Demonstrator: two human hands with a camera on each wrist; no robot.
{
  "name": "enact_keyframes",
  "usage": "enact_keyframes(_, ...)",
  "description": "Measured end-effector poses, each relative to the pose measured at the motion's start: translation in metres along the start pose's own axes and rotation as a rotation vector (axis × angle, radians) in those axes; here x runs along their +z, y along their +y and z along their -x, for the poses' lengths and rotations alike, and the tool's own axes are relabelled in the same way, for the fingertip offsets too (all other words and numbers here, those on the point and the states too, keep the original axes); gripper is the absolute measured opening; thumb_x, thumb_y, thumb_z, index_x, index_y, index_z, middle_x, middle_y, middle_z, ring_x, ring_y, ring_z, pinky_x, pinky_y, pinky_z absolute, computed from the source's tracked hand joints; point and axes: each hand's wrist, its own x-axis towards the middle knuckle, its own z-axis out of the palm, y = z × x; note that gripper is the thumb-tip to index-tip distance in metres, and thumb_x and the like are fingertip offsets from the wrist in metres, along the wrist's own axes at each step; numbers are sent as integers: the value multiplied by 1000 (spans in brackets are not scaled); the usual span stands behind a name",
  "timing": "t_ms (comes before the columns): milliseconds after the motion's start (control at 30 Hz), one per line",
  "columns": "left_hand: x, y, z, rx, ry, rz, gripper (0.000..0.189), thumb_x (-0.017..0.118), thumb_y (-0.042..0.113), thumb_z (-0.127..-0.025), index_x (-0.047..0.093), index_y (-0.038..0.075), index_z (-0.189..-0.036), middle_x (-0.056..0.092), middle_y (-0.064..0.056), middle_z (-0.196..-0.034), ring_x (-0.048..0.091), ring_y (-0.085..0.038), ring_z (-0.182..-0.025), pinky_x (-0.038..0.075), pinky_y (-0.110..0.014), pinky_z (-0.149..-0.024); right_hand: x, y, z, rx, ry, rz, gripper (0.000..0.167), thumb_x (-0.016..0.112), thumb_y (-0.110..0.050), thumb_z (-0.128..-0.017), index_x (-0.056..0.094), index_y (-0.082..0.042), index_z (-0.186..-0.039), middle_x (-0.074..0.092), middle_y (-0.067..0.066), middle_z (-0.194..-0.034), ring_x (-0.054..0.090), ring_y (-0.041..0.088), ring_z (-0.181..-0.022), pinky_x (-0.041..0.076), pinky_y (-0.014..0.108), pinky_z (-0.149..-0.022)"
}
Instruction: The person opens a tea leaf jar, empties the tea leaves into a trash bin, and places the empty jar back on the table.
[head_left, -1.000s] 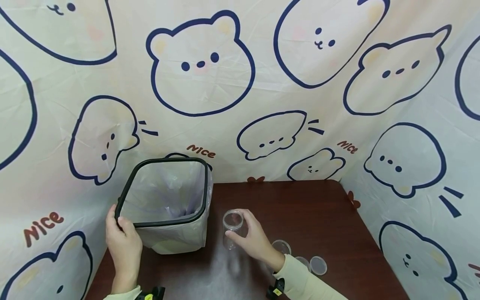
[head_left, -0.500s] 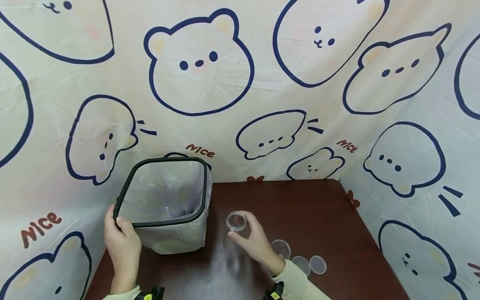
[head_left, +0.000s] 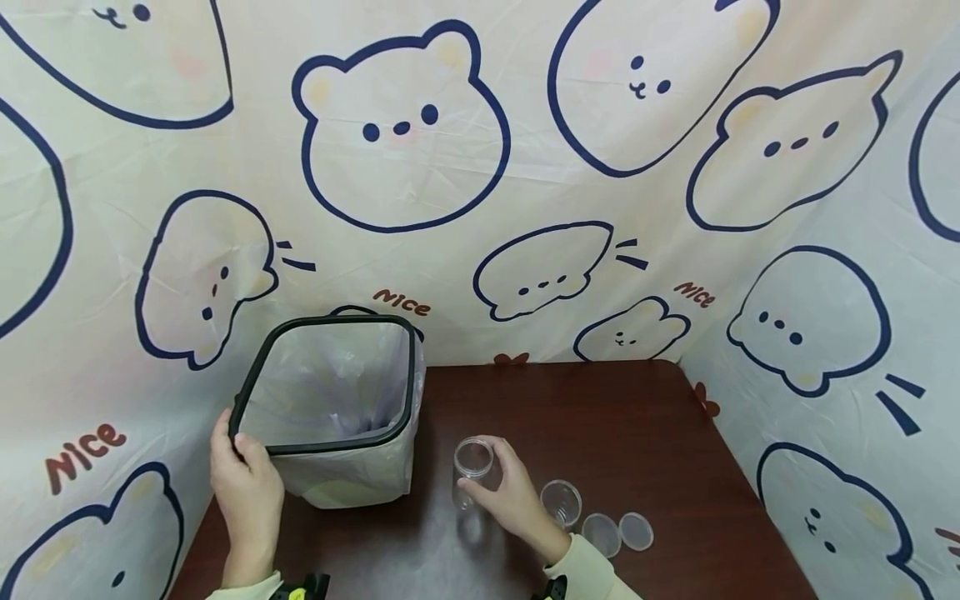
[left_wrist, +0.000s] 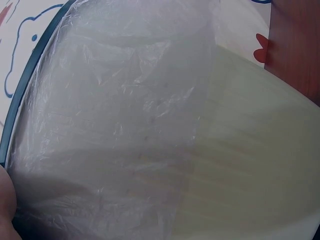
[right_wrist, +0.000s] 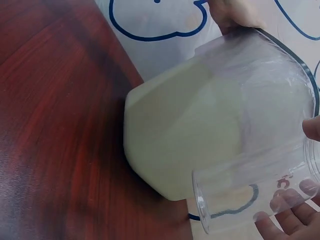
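Observation:
My left hand (head_left: 246, 493) grips the near left corner of the dark rim of a trash bin (head_left: 352, 479), thumb on top. A clear bag (head_left: 330, 383) lines the bin and hangs over its outside. In the left wrist view, the bag (left_wrist: 120, 110) fills much of the picture, with a bit of the hand (left_wrist: 7, 202) at the edge. My right hand (head_left: 513, 493) holds a clear plastic jar (head_left: 474, 458) near its top, thumb and fingers round it. The jar is about upright, right of the bin, its base (right_wrist: 200, 200) apart from the table in the right wrist view.
Three clear round lids or shallow discs (head_left: 561, 503) lie on the dark wooden table (head_left: 600, 425), right of my right forearm. Cloth walls (head_left: 450, 275) with cartoon prints stand close behind the table and along its sides.
My right hand and the jar have shifted slightly right and closer to me. More of the clear discs shows beside my forearm. The left hand and bin have stayed put.

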Motion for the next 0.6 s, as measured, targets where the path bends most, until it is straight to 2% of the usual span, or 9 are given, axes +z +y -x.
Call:
enact_keyframes(267, -1, -1, 1, 11, 9, 3, 52, 30, 21, -108, 36, 0, -154, 42, -26, -153, 37, -40, -143, 23, -53, -119, 4, 7, 8, -1, 8, 2, 55, 86, -22, -83, 60, -19, -131, 61, -7, -129, 58, 18, -121, 43, 36, -106)
enact_keyframes(467, -1, -1, 1, 20, 16, 5, 51, 30, 20, -107, 37, -1, -154, 43, -27, -152, 38, -42, -142, 24, -53, -119, 8, 11, 13, -23, 25, 5, 55, 86, -18, -81, 60, -16, -129, 62, -4, -128, 60, 19, -119, 44, 34, -104)
enact_keyframes(600, -1, -1, 2, 26, 21, 5, 51, 30, 20, -107, 37, -1, -153, 43, -27, -152, 38, -42, -141, 24, -53, -119, 11, 13, 17, -36, 25, 10, 55, 86, -18, -82, 60, -14, -130, 63, 3, -126, 61, 25, -115, 46, 35, -102)
